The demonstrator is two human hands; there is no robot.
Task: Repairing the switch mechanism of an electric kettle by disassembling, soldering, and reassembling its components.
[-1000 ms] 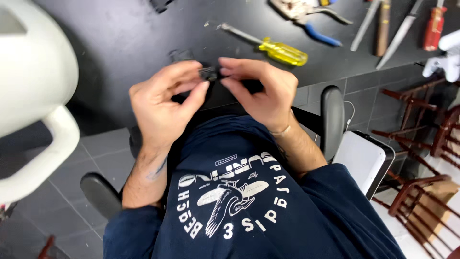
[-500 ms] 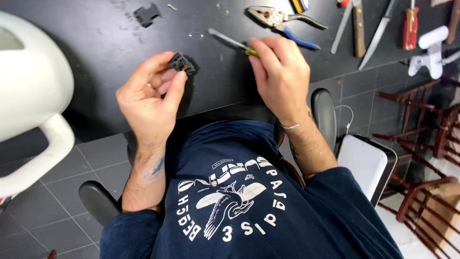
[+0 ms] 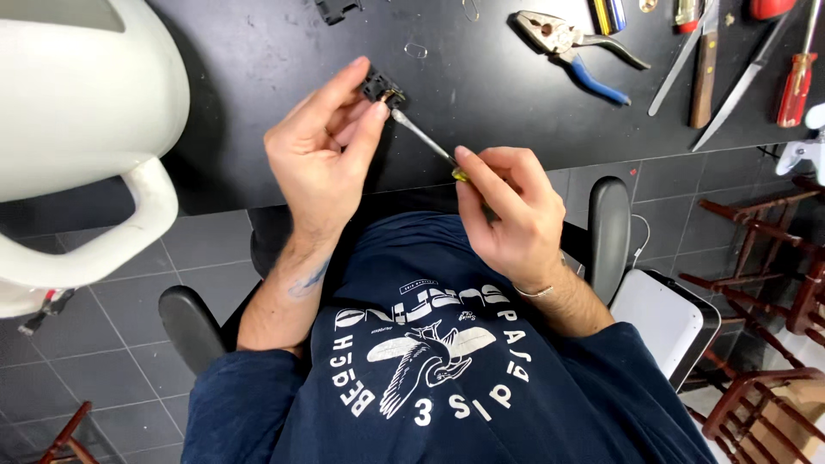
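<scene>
My left hand (image 3: 322,159) pinches a small black plastic part (image 3: 381,87) between thumb and fingers, held up over the black table (image 3: 258,69). My right hand (image 3: 507,210) grips a screwdriver (image 3: 423,137) with a yellow handle mostly hidden in the fist. Its metal shaft slants up to the left and its tip touches the black part.
Blue-handled pliers (image 3: 571,43), several knives and a red screwdriver (image 3: 795,64) lie at the table's far right. Another black piece (image 3: 335,9) sits at the top edge. A large white rounded object (image 3: 82,129) fills the left. Wooden chairs (image 3: 765,258) stand at the right.
My right hand picked the yellow screwdriver up off the table and brought its tip to the black part. My left hand lifted the part and turned it toward the tool.
</scene>
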